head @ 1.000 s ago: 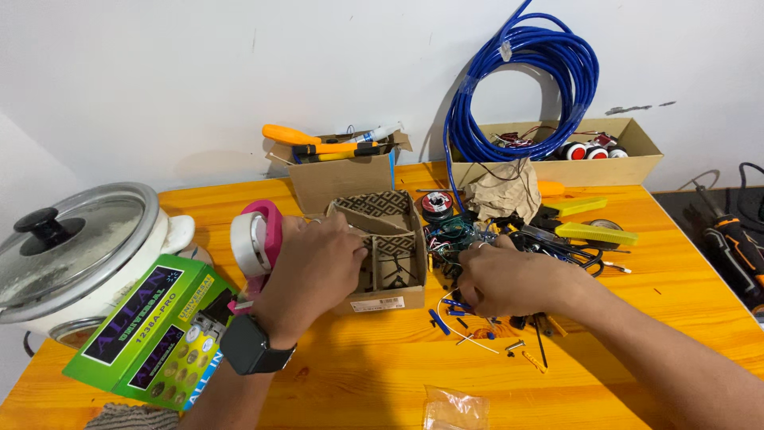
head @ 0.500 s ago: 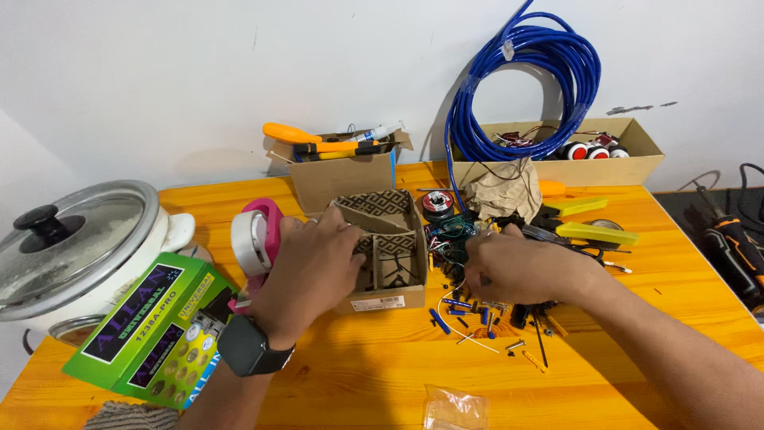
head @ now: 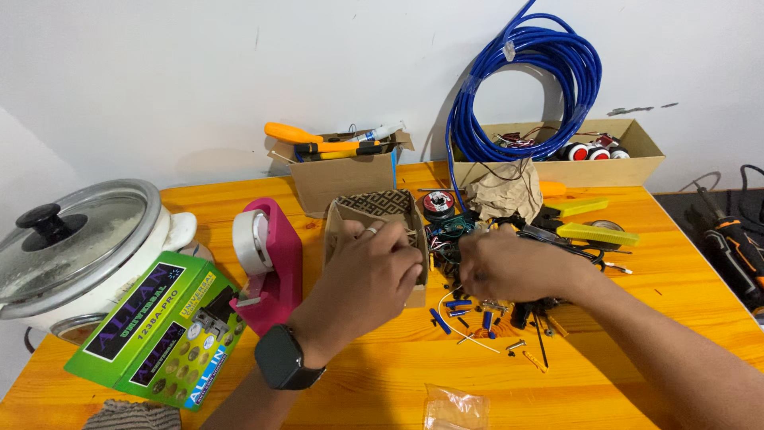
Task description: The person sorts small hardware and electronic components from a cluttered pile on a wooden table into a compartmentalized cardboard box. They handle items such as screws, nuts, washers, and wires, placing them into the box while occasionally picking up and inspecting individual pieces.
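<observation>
The left hand (head: 368,275), with a dark watch (head: 280,357) on its wrist, has stayed on the small patterned cardboard box (head: 380,213), its fingers curled over the box's near edge and partly inside it, so the box is steadied in the same spot on the orange table (head: 629,350). The right hand (head: 509,267) has slid left over the last second, from the middle of the heap of small parts (head: 485,306) toward the box, and now sits just beside the left hand with its fingers bunched together; whether they pinch a piece cannot be told, since the fingertips are hidden. That shift suggests something from the heap is being carried to the box, which sits between the pink tape dispenser (head: 270,259) and the tangle of wires and screws. Farther out are a green package (head: 155,334) and a white cooker with a glass lid (head: 79,247) on the left, a box of tools (head: 342,171) behind, and a blue cable coil (head: 525,87) by the wall
</observation>
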